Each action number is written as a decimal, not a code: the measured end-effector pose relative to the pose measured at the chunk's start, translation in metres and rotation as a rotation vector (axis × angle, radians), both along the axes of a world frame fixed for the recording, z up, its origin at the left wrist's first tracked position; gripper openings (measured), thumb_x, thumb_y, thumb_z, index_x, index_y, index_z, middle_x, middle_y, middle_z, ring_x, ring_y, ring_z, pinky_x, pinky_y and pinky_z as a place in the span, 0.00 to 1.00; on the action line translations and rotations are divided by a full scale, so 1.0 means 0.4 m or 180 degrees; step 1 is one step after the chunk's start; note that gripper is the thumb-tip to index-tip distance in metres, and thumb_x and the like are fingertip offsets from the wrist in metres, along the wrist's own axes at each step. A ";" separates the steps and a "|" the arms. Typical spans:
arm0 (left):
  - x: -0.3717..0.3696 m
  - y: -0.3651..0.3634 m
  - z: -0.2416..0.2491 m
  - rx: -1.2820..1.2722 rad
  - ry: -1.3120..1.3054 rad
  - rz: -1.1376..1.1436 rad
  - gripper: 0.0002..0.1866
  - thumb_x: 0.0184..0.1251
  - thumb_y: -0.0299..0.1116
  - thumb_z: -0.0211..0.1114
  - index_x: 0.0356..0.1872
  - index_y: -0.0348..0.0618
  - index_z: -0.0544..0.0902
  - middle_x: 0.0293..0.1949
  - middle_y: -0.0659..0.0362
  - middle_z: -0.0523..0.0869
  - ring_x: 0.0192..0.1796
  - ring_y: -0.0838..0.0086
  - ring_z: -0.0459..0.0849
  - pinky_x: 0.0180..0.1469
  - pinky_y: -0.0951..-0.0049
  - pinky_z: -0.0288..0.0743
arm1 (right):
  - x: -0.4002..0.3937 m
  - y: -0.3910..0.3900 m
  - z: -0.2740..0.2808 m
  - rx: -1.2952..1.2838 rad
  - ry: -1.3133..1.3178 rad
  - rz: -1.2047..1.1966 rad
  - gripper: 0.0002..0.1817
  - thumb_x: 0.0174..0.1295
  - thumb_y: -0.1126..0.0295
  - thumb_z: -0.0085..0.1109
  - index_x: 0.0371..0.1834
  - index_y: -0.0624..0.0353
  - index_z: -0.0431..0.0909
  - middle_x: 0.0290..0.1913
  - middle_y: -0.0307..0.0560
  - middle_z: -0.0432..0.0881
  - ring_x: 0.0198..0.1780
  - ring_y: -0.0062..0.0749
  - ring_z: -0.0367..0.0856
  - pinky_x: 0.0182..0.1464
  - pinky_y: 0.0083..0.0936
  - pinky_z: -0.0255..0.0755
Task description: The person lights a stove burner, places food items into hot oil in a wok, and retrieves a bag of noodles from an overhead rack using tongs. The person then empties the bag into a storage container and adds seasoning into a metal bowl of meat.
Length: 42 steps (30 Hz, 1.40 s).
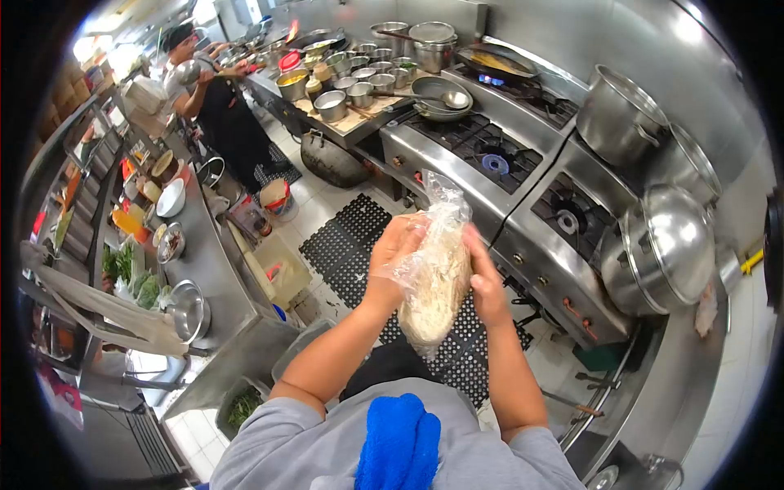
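A clear plastic bag (437, 294) with pale, shredded-looking food inside is held up in front of my chest, above the black floor mat. My left hand (396, 257) is wrapped round the bag's left side near its top. On the right side, my right hand (487, 278) presses against the bag with its fingers pointing up. The bag's loose, crumpled top sticks up between both hands. Part of my left fingers is behind the plastic.
A stove (498, 155) with a lit burner and a pan (496, 61) stands ahead. Large pots (622, 114) are at the right. A steel counter (220, 261) with bowls runs along the left. A co-worker (216, 106) stands at the back left. Perforated mats (347, 245) cover the floor.
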<state>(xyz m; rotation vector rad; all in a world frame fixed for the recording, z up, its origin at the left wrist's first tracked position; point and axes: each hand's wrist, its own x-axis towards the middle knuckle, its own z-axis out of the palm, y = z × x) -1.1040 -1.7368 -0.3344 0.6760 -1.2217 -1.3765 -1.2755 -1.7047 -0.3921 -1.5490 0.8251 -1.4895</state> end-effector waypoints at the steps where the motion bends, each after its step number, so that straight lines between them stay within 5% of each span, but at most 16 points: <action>1: 0.000 -0.026 -0.003 0.0342 0.0491 0.0049 0.10 0.64 0.31 0.58 0.42 0.37 0.77 0.44 0.54 0.77 0.49 0.71 0.74 0.53 0.75 0.66 | 0.002 -0.017 0.036 -0.0287 0.0037 -0.0466 0.34 0.56 0.53 0.47 0.63 0.64 0.61 0.69 0.53 0.53 0.71 0.38 0.48 0.70 0.32 0.40; 3: -0.005 -0.071 -0.033 0.0460 0.0444 0.0172 0.09 0.65 0.30 0.56 0.41 0.37 0.77 0.44 0.55 0.77 0.49 0.72 0.74 0.53 0.74 0.66 | 0.000 -0.059 0.103 -0.0124 0.0489 -0.1097 0.32 0.58 0.51 0.49 0.60 0.63 0.65 0.64 0.50 0.62 0.66 0.36 0.58 0.65 0.30 0.52; 5: -0.009 -0.123 -0.079 -0.0007 -0.0238 0.0482 0.09 0.65 0.29 0.56 0.41 0.36 0.77 0.44 0.54 0.77 0.49 0.70 0.74 0.53 0.73 0.66 | 0.036 -0.142 0.097 -0.0196 0.0896 -0.0962 0.21 0.56 0.63 0.58 0.51 0.62 0.71 0.50 0.47 0.73 0.51 0.33 0.72 0.52 0.26 0.66; 9: 0.008 -0.235 -0.105 -0.0952 -0.1005 0.1180 0.11 0.57 0.26 0.57 0.41 0.37 0.75 0.41 0.50 0.76 0.48 0.60 0.74 0.55 0.67 0.64 | 0.097 -0.278 0.089 0.0039 0.1249 -0.0774 0.06 0.56 0.73 0.55 0.33 0.65 0.73 0.35 0.44 0.76 0.40 0.29 0.75 0.45 0.24 0.68; 11: 0.041 -0.276 -0.083 -0.1968 -0.2182 0.1438 0.15 0.49 0.29 0.62 0.41 0.41 0.76 0.39 0.52 0.76 0.47 0.58 0.73 0.51 0.61 0.64 | 0.087 -0.343 0.037 0.0836 0.0367 -0.0703 0.04 0.58 0.76 0.50 0.32 0.65 0.72 0.32 0.41 0.73 0.37 0.23 0.72 0.43 0.21 0.66; 20: 0.078 -0.428 0.009 -0.0681 -0.1568 0.0586 0.13 0.62 0.38 0.59 0.27 0.37 0.72 0.24 0.53 0.73 0.27 0.61 0.73 0.31 0.67 0.68 | 0.117 -0.557 0.156 0.0895 0.0273 0.0555 0.06 0.61 0.76 0.44 0.26 0.58 0.65 0.31 0.33 0.65 0.35 0.16 0.64 0.41 0.15 0.61; 23: 0.084 -0.464 0.018 -0.1081 -0.1690 0.0264 0.17 0.62 0.40 0.59 0.21 0.39 0.70 0.19 0.54 0.71 0.22 0.62 0.72 0.25 0.66 0.67 | 0.067 -0.615 0.218 0.1028 0.0743 0.0901 0.08 0.59 0.73 0.46 0.22 0.57 0.67 0.24 0.33 0.67 0.28 0.15 0.66 0.32 0.16 0.61; 25: 0.075 -0.449 0.042 -0.1446 -0.1773 0.0387 0.17 0.62 0.41 0.59 0.18 0.41 0.70 0.17 0.55 0.71 0.20 0.63 0.73 0.22 0.65 0.67 | 0.020 -0.646 0.282 -0.0453 0.2333 0.1681 0.13 0.56 0.74 0.50 0.15 0.57 0.63 0.13 0.40 0.61 0.16 0.27 0.64 0.21 0.23 0.59; 27: 0.066 -0.411 0.091 -0.2073 -0.2058 -0.0092 0.17 0.62 0.39 0.58 0.17 0.42 0.69 0.16 0.56 0.71 0.20 0.63 0.73 0.21 0.66 0.67 | 0.001 -0.661 0.316 -0.1072 0.2170 0.2591 0.17 0.53 0.69 0.55 0.11 0.56 0.61 0.11 0.45 0.58 0.11 0.35 0.62 0.14 0.29 0.55; 32: 0.106 -0.365 0.207 -0.2115 -0.2283 0.0264 0.17 0.63 0.33 0.57 0.14 0.44 0.66 0.14 0.58 0.67 0.17 0.64 0.71 0.19 0.68 0.66 | -0.070 -0.754 0.413 -0.1130 0.1853 0.3635 0.18 0.54 0.64 0.57 0.12 0.55 0.62 0.12 0.43 0.59 0.13 0.34 0.63 0.14 0.28 0.54; 33: 0.130 -0.371 0.223 -0.1916 -0.2458 0.0262 0.17 0.62 0.31 0.57 0.14 0.45 0.66 0.13 0.58 0.67 0.17 0.64 0.71 0.19 0.68 0.66 | -0.093 -0.788 0.408 -0.0880 0.1616 0.3584 0.18 0.56 0.62 0.57 0.14 0.55 0.62 0.12 0.42 0.59 0.13 0.33 0.63 0.16 0.27 0.55; 34: 0.124 -0.367 0.209 -0.1910 -0.2422 0.0229 0.12 0.61 0.29 0.58 0.17 0.41 0.73 0.16 0.57 0.72 0.19 0.64 0.73 0.21 0.68 0.68 | -0.122 -0.805 0.358 -0.1270 0.2282 0.2390 0.19 0.58 0.60 0.55 0.16 0.56 0.63 0.14 0.41 0.61 0.15 0.32 0.63 0.18 0.25 0.57; 36: 0.120 -0.363 0.148 -0.1395 -0.1940 0.0888 0.11 0.62 0.31 0.58 0.20 0.39 0.74 0.17 0.57 0.73 0.20 0.65 0.74 0.23 0.69 0.68 | -0.124 -0.857 0.292 -0.0648 0.1279 0.1903 0.19 0.63 0.56 0.49 0.20 0.57 0.63 0.18 0.39 0.65 0.20 0.29 0.65 0.25 0.24 0.61; 37: 0.139 -0.378 0.138 -0.1035 -0.1541 0.1518 0.11 0.62 0.33 0.58 0.23 0.37 0.76 0.19 0.56 0.75 0.21 0.65 0.75 0.25 0.70 0.69 | -0.071 -0.911 0.285 0.0246 -0.0443 0.2492 0.20 0.65 0.54 0.46 0.22 0.56 0.62 0.21 0.39 0.67 0.23 0.28 0.66 0.29 0.25 0.63; 40: 0.146 -0.349 0.092 -0.0637 -0.1662 0.2167 0.10 0.64 0.32 0.56 0.28 0.35 0.78 0.22 0.54 0.77 0.23 0.66 0.76 0.27 0.71 0.69 | -0.041 -0.999 0.154 0.0865 -0.0767 0.2335 0.17 0.67 0.58 0.46 0.22 0.55 0.63 0.24 0.41 0.70 0.31 0.25 0.69 0.37 0.23 0.65; 42: 0.154 -0.346 0.073 0.0064 -0.1495 0.2588 0.10 0.65 0.31 0.54 0.30 0.36 0.79 0.22 0.56 0.77 0.24 0.71 0.75 0.29 0.73 0.69 | 0.038 -1.035 0.050 0.0652 0.0130 0.1839 0.16 0.67 0.58 0.45 0.28 0.58 0.70 0.28 0.41 0.73 0.34 0.27 0.73 0.44 0.24 0.67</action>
